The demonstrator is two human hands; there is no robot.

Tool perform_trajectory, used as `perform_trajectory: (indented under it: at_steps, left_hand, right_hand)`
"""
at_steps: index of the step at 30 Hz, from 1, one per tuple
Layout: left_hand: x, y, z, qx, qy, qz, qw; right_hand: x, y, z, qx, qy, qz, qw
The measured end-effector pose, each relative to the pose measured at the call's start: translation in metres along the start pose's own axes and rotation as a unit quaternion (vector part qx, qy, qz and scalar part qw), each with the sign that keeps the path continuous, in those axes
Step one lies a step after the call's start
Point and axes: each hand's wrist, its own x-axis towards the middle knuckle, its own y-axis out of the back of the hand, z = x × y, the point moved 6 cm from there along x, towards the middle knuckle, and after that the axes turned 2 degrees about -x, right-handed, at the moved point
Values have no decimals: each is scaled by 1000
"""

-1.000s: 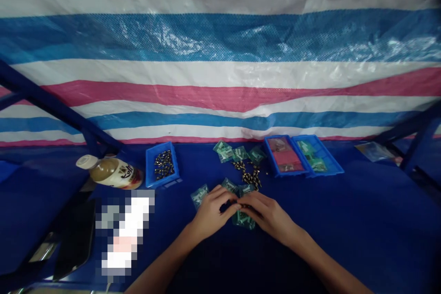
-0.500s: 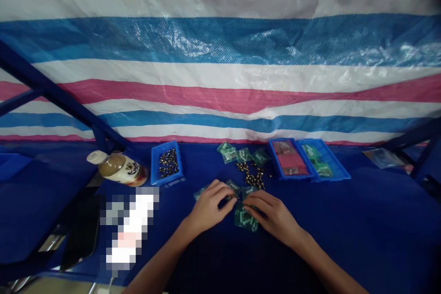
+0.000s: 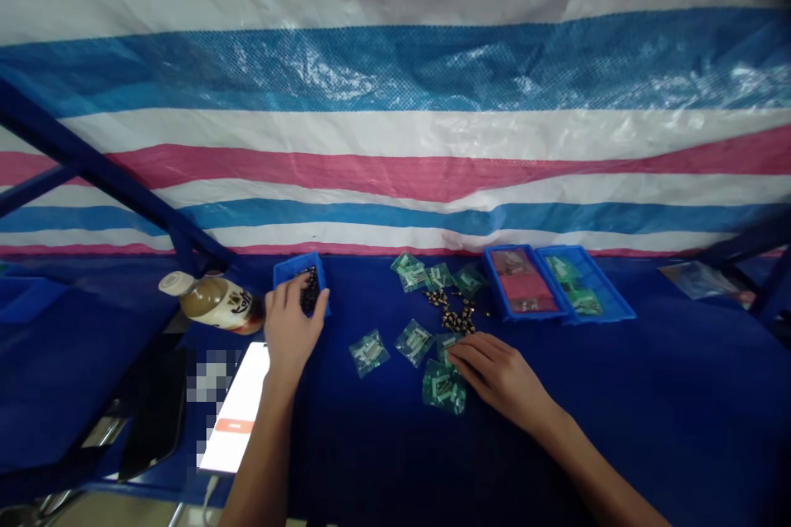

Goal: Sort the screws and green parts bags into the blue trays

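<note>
though partly under right hand [image 3: 503,379], green packet [image 3: 443,344] visible

The left hand [image 3: 290,325] covers the near left part of a blue tray [image 3: 295,265], so whether its fingertips pinch anything cannot be told; the right hand [image 3: 502,370] partly hides a green bag [image 3: 446,343]. The left forearm [image 3: 267,436] overlaps a lit screen [image 3: 235,395] and runs off the bottom edge. The loose metal pieces [image 3: 458,319] are too small to identify singly
</note>
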Motion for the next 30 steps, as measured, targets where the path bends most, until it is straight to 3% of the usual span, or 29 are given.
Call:
perform_trajectory:
  at_steps: [2, 5, 10, 18, 23, 27, 30]
  left_hand:
    - [-6, -13, 19, -47, -64, -97, 992]
    - [-20, -27, 48, -108, -155, -242, 952]
    - [-35, -33, 59, -152, -163, -353, 909]
    - [-41, -48, 51, -172, -72, -391, 901]
    - [-43, -49, 62, -230, 6, -409, 883]
    - [-46, -40, 83, -346, 40, -421, 838]
    - [-53, -36, 102, -425, 41, -476, 769]
  right_hand:
    - [0, -2, 1, -8, -1, -10, 1000]
    - [0, -5, 1, -20, 0, -26, 999]
    - [1, -8, 2, -35, 0, -39, 999]
    - [1, -8, 3, -29, -6, -40, 999]
    - [2, -6, 6, -9, -26, -43, 999]
    - [3, -5, 3, 36, -47, -49, 997]
    - [3, -7, -4, 82, -58, -64, 993]
